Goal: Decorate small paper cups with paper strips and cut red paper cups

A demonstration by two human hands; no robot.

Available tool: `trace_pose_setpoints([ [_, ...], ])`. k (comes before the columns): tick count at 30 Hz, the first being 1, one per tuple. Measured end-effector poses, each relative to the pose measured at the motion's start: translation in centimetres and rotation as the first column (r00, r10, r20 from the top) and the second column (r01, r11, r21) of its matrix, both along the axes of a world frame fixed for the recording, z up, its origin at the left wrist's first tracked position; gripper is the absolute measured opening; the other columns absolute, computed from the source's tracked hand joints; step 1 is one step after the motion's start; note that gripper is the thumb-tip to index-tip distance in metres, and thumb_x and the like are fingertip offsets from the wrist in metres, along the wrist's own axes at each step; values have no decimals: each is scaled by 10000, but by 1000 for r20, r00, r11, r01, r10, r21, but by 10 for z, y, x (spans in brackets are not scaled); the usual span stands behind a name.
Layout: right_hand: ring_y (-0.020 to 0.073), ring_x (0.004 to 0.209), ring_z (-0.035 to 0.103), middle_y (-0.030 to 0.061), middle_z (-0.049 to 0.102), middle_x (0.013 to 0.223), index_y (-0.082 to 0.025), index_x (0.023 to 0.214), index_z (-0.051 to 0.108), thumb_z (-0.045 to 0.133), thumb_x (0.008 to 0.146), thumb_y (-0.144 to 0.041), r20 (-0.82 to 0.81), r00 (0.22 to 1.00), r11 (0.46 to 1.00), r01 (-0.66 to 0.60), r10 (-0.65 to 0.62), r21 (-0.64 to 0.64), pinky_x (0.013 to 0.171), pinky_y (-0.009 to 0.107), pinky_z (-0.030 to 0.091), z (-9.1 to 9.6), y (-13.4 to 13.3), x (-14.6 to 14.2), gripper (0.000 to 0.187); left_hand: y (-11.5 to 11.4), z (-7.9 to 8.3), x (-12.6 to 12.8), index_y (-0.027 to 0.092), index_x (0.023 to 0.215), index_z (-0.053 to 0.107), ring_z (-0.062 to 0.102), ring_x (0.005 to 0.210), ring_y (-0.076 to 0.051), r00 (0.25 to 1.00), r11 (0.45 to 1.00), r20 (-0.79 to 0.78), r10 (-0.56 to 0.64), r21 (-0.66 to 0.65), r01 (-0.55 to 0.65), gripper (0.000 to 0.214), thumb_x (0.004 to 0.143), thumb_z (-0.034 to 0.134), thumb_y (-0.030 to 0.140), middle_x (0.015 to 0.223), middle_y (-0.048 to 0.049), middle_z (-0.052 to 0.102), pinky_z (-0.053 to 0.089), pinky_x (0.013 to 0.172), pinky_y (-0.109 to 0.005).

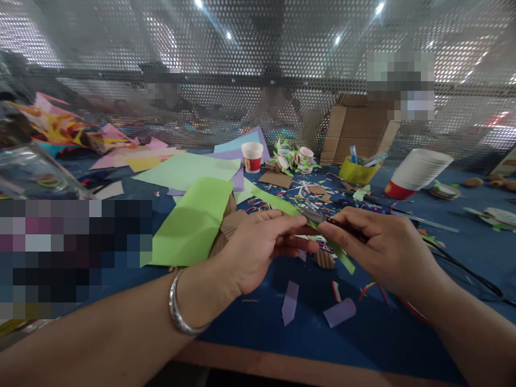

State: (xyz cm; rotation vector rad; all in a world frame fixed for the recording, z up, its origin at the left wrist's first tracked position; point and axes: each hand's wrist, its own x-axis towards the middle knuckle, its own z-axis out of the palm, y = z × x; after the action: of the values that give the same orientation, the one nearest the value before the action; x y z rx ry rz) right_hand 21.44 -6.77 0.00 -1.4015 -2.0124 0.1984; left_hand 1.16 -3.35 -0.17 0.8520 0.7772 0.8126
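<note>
My left hand (262, 242), with a silver bangle on its wrist, pinches a narrow green paper strip (274, 200) between thumb and fingers. The strip slants from upper left to lower right over the blue table. My right hand (374, 242) is closed around what look like dark-handled scissors (313, 216). Their grey blades lie across the strip, close to my left fingertips. Most of the handles are hidden in the right hand. Below the hands lie a purple paper piece with a pointed end (290, 302) and another purple piece (339, 313).
Left of my hands lies a green paper sheet (193, 223), with a pale green sheet (189, 169) behind. A paper cup (252, 157), a yellow holder (358, 172) and stacked cups (419, 172) stand farther back. Paper scraps cover the middle. A perforated metal panel (226, 102) rises behind.
</note>
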Motion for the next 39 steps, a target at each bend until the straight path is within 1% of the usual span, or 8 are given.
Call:
trace_pose_setpoints([
  [8, 125, 545, 439, -31, 499, 569, -225, 684, 615, 570, 987, -558, -87, 994, 997, 60, -64, -49, 511, 271, 343, 6, 0, 0, 452, 4, -1, 0, 131, 825, 724, 748, 647, -116, 999, 999, 11, 30, 14, -30, 126, 906, 700, 225, 815, -46, 782, 476, 556, -169],
  [13, 104, 508, 348, -38, 440, 575, -215, 723, 637, 639, 898, -676, -376, 914, 978, 86, -153, -189, 441, 264, 242, 4, 7, 5, 493, 7, 3, 0, 144, 789, 654, 745, 642, -144, 989, 989, 12, 145, 32, -146, 143, 900, 680, 231, 770, -37, 760, 483, 542, -196],
  [17, 68, 475, 182, -93, 272, 557, -205, 756, 615, 700, 833, -712, -642, 743, 910, -113, -189, -399, 417, 246, 116, -4, 12, 5, 520, 10, 4, 0, 145, 807, 625, 726, 619, -135, 982, 977, -10, 189, 98, -188, 139, 912, 655, 230, 784, -54, 765, 484, 553, -204],
  [22, 30, 433, 157, -120, 265, 512, -187, 772, 646, 778, 773, -696, -759, 618, 820, -315, -205, -477, 395, 192, 123, -2, 11, -3, 526, 11, 4, 1, 131, 876, 642, 743, 646, -142, 983, 975, -8, 183, 129, -180, 101, 924, 641, 220, 805, -52, 760, 500, 569, -205],
  [26, 77, 514, 519, -40, 587, 636, -206, 830, 680, 869, 727, -594, -768, 596, 766, -371, -237, -524, 478, 197, 408, 0, 7, -6, 444, 9, 4, 2, 138, 887, 628, 750, 652, -137, 982, 977, 41, 183, 104, -186, 62, 929, 639, 182, 811, -33, 754, 517, 580, -205],
  [28, 111, 616, 612, -18, 661, 727, -212, 829, 684, 912, 697, -524, -769, 588, 766, -366, -251, -529, 545, 213, 472, -1, 7, -6, 409, 8, 5, 2, 140, 858, 615, 753, 667, -137, 983, 980, 57, 175, 87, -180, 69, 920, 644, 153, 789, -21, 742, 525, 597, -209],
  [33, 92, 595, 564, -23, 664, 727, -201, 816, 690, 932, 681, -460, -740, 630, 777, -337, -233, -531, 521, 202, 421, -1, 7, -5, 379, 6, 1, 3, 138, 916, 652, 737, 730, -132, 994, 985, 6, 106, 133, -106, 140, 822, 750, 102, 824, -11, 745, 545, 687, -248],
  [39, 69, 517, 385, -55, 540, 642, -202, 771, 641, 801, 807, -584, -647, 756, 862, -261, -97, -434, 479, 222, 314, 0, 6, -5, 416, 7, 0, 3, 142, 907, 660, 665, 722, -85, 986, 978, -13, 168, 132, -164, 243, 736, 809, 55, 809, 4, 736, 459, 637, -197],
])
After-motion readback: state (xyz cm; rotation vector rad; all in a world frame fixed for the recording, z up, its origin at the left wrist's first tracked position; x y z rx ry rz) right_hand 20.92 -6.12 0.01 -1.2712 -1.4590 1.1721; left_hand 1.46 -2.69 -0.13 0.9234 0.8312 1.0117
